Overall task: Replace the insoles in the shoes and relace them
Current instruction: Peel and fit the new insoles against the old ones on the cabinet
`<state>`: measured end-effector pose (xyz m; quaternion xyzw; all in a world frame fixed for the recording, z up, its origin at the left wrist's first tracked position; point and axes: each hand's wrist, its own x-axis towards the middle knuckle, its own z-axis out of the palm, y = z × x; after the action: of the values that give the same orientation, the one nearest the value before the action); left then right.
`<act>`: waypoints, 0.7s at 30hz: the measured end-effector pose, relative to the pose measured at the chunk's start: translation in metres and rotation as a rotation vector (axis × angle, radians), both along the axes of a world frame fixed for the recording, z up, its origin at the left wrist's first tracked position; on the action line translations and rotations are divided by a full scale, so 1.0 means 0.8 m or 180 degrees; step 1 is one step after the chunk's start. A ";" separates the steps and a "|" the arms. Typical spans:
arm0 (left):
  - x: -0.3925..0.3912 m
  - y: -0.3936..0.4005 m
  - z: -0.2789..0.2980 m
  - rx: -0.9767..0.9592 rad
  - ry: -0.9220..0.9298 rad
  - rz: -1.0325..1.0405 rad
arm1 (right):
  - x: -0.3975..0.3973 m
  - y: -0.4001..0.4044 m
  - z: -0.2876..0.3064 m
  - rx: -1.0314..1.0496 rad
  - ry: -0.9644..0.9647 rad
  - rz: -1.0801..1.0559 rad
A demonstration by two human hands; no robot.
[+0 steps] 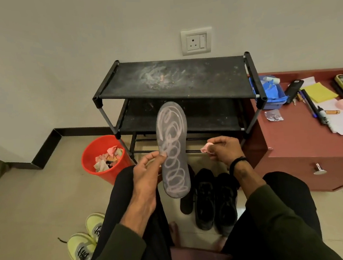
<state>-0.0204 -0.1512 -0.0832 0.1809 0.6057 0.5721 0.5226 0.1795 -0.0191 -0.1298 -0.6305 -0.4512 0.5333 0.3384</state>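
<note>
- No brand or label I could read; grey insole only carried pale looping scribbles.
- L hand pinched its edge, holding it upright; R hand gripped a pink wad just beside it.
- 2 black shoes below my hands, 1 dark insole at their left; 2 yellow shoes further left.
- Open floor left of L hand.

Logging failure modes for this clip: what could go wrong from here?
1. The left hand pinches the insole only at its edge; it could slip onto the black shoes.
2. The pale swirls on it may be wet and smear onto fingers.
3. The pink scrap in the right hand may drop.
</note>
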 end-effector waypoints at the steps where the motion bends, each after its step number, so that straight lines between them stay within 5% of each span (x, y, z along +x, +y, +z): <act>1: -0.005 0.002 0.003 0.0054 0.0017 0.0049 | 0.001 -0.001 0.000 0.0021 -0.0065 0.0016; 13: -0.016 0.037 0.038 0.0573 0.0327 -0.0228 | -0.010 -0.004 0.039 0.0801 -0.0006 0.1170; 21: 0.017 0.132 0.044 0.0428 0.0283 -0.0528 | -0.008 0.013 0.089 0.1915 0.0115 -0.0469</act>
<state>-0.0071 -0.0457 -0.0482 0.2902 0.5716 0.5576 0.5274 0.1733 -0.0084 -0.0584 -0.5235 -0.5358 0.3609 0.5555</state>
